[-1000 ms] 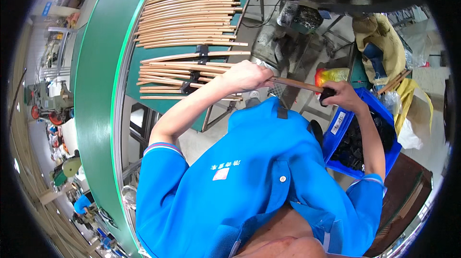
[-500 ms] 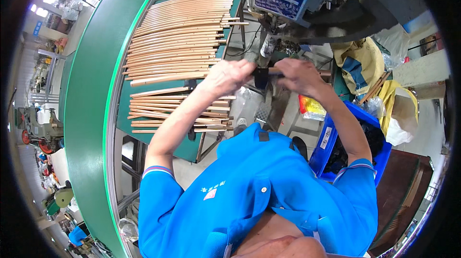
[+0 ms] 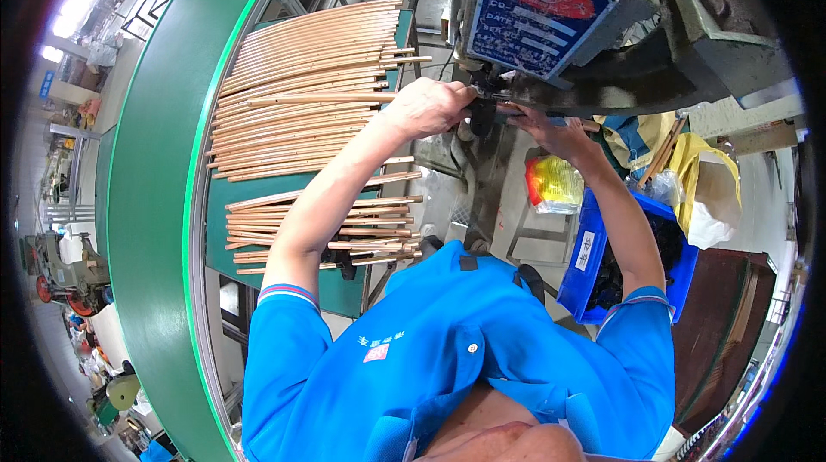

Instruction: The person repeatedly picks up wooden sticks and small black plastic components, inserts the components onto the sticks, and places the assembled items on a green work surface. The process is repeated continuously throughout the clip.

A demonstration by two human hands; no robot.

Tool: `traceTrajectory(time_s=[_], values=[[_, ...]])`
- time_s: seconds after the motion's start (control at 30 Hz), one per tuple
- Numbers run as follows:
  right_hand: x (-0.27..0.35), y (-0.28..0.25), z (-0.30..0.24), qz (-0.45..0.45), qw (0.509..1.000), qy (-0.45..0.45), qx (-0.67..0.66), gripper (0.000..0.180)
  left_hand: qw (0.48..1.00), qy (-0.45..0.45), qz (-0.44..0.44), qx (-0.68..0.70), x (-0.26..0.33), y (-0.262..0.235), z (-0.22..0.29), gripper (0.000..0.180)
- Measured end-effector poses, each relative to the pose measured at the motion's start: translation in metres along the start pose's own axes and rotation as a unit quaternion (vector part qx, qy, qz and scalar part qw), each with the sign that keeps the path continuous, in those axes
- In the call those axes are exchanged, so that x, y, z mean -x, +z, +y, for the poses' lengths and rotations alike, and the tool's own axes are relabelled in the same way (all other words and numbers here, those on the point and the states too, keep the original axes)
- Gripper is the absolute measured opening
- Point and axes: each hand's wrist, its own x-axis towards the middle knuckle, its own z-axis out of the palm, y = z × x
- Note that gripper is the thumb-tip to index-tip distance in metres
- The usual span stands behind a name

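Observation:
A long wood-coloured rod (image 3: 323, 99) reaches from above the rod pile to my left hand (image 3: 430, 107), which is closed around it beneath the machine head. My right hand (image 3: 551, 131) is closed on the same rod farther right, and a short end shows beyond its wrist. Between my hands, a small black part (image 3: 483, 118) hangs at the rod, close under the machine (image 3: 551, 10). My fingertips are partly hidden there, and how the black part is fixed cannot be made out.
Many similar rods (image 3: 301, 131) lie in two groups on a green table (image 3: 292, 182) at left, beside a long green conveyor (image 3: 155, 204). At right are a blue bin (image 3: 588, 268) of black parts, a red-yellow bag (image 3: 553, 184), a yellow sack (image 3: 701, 178) and a brown box (image 3: 718, 333).
Both hands have moved away from my body, up toward the machine head, carrying the rod and black part. The view has also shifted slightly.

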Motion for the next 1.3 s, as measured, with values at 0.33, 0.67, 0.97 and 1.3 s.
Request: traceTrajectory(time_s=[0.33, 0.67, 0.97, 1.3], values=[[0.005, 0.003, -0.001, 0.012, 0.999, 0.050, 0.008, 0.029, 1.000, 0.011, -0.012, 0.010, -0.013, -0.009, -0.010, 0.021], [0.006, -0.009, 0.028, -0.230, 0.899, 0.136, -0.347, 0.060, 0.996, -0.060, -0.059, 0.033, -0.015, 0.013, -0.008, 0.023], [0.000, 0.000, 0.018, -0.122, 0.989, 0.079, -0.003, 0.037, 0.992, -0.099, -0.063, 0.042, -0.008, 0.012, 0.005, 0.034], [0.042, 0.029, -0.049, 0.104, 0.980, 0.141, -0.094, 0.018, 0.996, -0.032, 0.054, 0.059, 0.013, 0.015, -0.005, 0.013]])
